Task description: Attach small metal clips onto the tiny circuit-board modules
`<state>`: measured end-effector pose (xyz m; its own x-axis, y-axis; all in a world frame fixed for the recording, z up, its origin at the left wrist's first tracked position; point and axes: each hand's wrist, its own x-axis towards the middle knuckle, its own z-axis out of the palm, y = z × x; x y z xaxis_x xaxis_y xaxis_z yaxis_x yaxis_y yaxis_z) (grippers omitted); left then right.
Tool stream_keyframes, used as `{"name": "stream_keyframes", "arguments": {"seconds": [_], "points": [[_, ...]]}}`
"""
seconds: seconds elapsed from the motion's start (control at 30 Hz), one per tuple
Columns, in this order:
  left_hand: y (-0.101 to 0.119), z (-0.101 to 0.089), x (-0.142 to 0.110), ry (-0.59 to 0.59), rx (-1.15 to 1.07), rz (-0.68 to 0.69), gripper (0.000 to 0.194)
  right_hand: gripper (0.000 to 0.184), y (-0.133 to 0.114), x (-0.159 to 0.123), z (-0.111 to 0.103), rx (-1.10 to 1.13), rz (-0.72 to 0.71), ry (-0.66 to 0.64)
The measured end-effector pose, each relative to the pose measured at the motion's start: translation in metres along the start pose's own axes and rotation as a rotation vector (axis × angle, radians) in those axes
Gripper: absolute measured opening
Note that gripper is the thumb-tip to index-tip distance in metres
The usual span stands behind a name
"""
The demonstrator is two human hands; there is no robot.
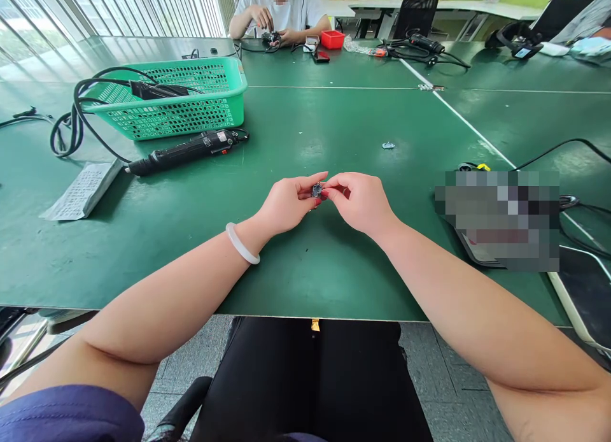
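Between the fingers of my left hand (288, 203) is a small dark electronic part (316, 190), too small to name more closely. My left hand is closed on it, a white bangle round that wrist. My right hand (360, 200) meets it from the right, thumb and forefinger pinched together at the part's edge. Whether the right fingertips grip the part itself or something tiny beside it is hidden. Both hands are just above the green table (305, 270). Beyond them lies a small bluish-grey piece (388, 146).
At left stand a green basket (181, 114) with cables, a black electric screwdriver (191, 150) and a stack of printed paper (83, 190). A blurred-out device (496, 222) and a tablet-like object (582, 295) lie at right. Across the table sits a person (281, 15) near a red box (333, 39).
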<state>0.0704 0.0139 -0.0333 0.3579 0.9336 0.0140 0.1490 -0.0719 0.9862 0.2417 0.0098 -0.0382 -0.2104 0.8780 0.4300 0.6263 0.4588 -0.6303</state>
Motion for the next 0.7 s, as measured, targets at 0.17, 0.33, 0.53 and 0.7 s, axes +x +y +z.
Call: {"name": "stream_keyframes", "arguments": {"seconds": [0.17, 0.33, 0.53, 0.7], "points": [[-0.0013, -0.0003, 0.0000, 0.001, 0.028, -0.001, 0.058, 0.016, 0.0014, 0.0005, -0.0014, -0.063, -0.040, -0.007], [-0.0040, -0.0011, -0.0003, 0.009, 0.089, 0.013, 0.057, 0.020, 0.0002, 0.0005, -0.0025, -0.095, -0.027, -0.029], [-0.0036, -0.0016, -0.0009, 0.016, 0.193, 0.059, 0.055, 0.018, -0.0009, 0.0001, -0.0025, -0.122, -0.043, -0.025], [-0.0032, -0.0013, -0.0002, 0.016, 0.161, 0.063, 0.055, 0.018, -0.0045, -0.0008, -0.0037, -0.100, -0.010, -0.015]]}}
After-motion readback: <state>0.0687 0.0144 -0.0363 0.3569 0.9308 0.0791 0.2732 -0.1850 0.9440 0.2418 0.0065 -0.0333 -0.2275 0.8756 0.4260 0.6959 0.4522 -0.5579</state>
